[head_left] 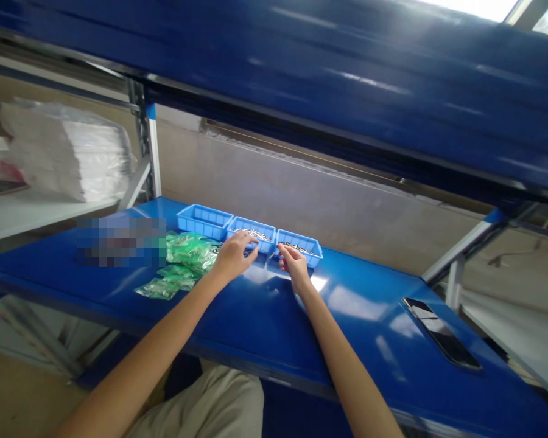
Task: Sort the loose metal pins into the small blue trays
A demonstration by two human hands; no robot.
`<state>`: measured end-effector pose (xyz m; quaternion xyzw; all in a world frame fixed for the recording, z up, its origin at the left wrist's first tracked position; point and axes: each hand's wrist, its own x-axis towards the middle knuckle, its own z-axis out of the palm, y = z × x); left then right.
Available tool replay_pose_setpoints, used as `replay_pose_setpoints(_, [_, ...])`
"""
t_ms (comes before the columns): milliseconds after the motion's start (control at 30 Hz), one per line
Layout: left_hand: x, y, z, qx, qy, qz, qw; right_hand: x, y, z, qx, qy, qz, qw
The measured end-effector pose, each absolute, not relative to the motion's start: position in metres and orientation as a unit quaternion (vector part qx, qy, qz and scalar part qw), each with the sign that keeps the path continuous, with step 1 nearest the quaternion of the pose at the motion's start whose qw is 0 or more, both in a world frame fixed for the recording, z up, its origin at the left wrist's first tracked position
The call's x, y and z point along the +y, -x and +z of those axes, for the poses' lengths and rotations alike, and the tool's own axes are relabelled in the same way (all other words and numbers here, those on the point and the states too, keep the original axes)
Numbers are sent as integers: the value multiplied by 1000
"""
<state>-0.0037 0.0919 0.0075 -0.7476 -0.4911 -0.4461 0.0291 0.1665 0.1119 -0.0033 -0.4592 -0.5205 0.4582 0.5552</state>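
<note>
Three small blue trays stand in a row at the back of the blue table (356, 304). The left tray (204, 220) looks bare; the middle tray (252, 235) and the right tray (300, 248) hold small metal parts. My left hand (234, 254) reaches to the middle tray's front edge, fingers curled and pinched over its rim. My right hand (293, 263) rests at the right tray's near corner, fingers drawn together. What either hand pinches is too small to make out. A heap of green plastic bags (185, 258) lies just left of my left hand.
A black phone (441, 333) lies flat on the table's right side. A blue shelf (347, 79) hangs low overhead. A stack of white bags (68, 149) sits on a grey shelf at the far left. A blurred patch covers part of the table's left.
</note>
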Motion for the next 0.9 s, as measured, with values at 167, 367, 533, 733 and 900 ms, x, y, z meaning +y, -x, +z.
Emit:
replay_pose_setpoints(167, [86, 13, 22, -610, 591, -519, 97, 109, -167, 7, -625, 461, 374, 506])
replay_pose_setpoints(367, [85, 17, 19, -637, 559, -521, 105, 125, -153, 19, -657, 443, 295, 534])
replay_pose_setpoints(533, [88, 19, 14, -631, 557, -532, 92, 116, -140, 8, -735, 451, 188, 471])
replay_pose_setpoints(733, [91, 15, 12, -545, 663, -510, 53, 87, -120, -5, -817, 471, 81, 323])
replay_pose_setpoints(900, [89, 7, 8, -450, 758, -472, 12, 89, -114, -8, -822, 500, 56, 266])
